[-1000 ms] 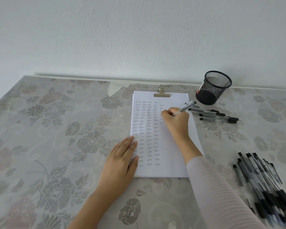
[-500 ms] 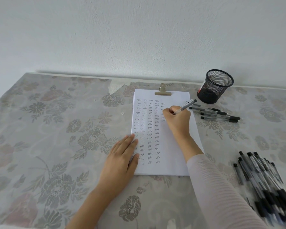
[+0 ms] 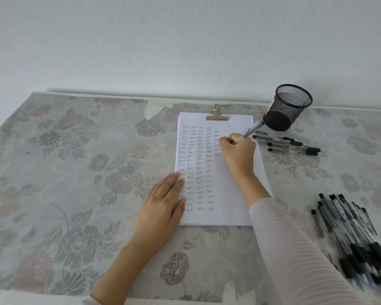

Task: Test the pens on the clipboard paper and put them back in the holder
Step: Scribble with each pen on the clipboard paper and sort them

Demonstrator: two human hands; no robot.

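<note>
Now right hand (image 3: 238, 154) pinches pen (image 3: 249, 132), tip on paper (image 3: 229, 194).

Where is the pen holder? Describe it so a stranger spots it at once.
Start at the white clipboard paper on the floral tablecloth. Past its far right corner stands the black wire-mesh cylindrical holder. It alone stands up; the black-capped pens beside it lie flat.

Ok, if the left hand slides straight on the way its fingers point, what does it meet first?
The left hand rests on the paper; sliding on, it would cross the written columns and probably reach the metal clip, passing left of the right hand, though narrowly.
</note>
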